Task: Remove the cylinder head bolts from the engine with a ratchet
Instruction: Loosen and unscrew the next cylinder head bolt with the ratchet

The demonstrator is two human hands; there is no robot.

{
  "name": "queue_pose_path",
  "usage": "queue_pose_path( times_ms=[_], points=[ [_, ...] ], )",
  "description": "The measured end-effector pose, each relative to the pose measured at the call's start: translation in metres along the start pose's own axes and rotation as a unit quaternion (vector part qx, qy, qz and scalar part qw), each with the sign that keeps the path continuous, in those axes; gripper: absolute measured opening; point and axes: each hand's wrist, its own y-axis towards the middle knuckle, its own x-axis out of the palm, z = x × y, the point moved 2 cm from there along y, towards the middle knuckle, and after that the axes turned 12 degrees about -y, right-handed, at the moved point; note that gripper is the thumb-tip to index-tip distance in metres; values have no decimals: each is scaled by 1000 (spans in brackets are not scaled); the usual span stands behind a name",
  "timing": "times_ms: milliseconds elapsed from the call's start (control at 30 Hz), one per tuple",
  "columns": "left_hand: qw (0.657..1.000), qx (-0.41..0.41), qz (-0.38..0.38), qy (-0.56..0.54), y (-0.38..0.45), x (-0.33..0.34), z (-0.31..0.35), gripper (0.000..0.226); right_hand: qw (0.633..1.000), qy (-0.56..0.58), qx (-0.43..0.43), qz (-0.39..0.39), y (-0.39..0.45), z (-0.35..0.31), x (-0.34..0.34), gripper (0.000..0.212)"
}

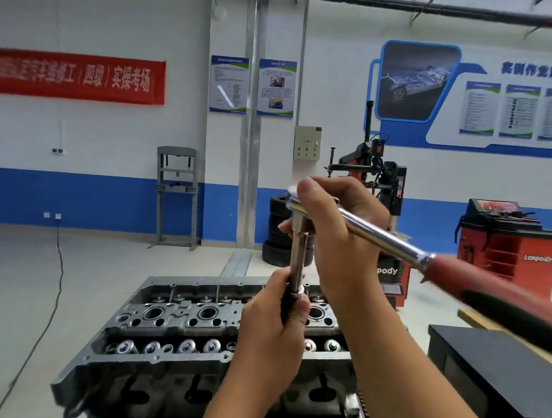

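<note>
The grey cylinder head (170,324) lies low in the middle, its valve springs and round bores showing. I hold a chrome ratchet (383,236) with a red and black handle in the air above the head's right part. My right hand (339,239) grips the ratchet's head, thumb on top. A chrome extension bar (297,256) hangs straight down from it. My left hand (274,321) curls round the bar's lower end and a dark socket (287,306) there. Whether a bolt is in the socket is hidden by my hands.
A black cabinet (488,366) stands close on the right, under the ratchet handle. Behind the engine are stacked tyres (276,240), a tyre changer (391,194) and a red wheel balancer (511,245). A grey press frame (176,196) stands by the wall; a black cable (51,294) runs across the floor at left.
</note>
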Motion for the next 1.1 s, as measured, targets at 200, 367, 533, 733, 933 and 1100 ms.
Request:
queue_pose_path(
  times_ms=[200,367,533,733,933,1100],
  points=[
    [1000,19,7,9,1,4,0,33,926,237,263,-133,5,3,-3,32],
    [998,8,58,16,-1,11,2,35,980,133,131,-61,-4,4,3,26],
    [1000,10,23,10,0,9,3,30,999,-37,37,-14,-5,1,9,20],
    [999,-21,-45,4,1,-6,1,28,947,211,206,-129,4,-1,8,28],
    [1000,-8,29,8,0,3,0,36,979,152,137,-12,-2,3,8,16],
    [1000,3,22,12,0,0,0,35,999,6,12,39,-7,0,17,17]
  ],
)
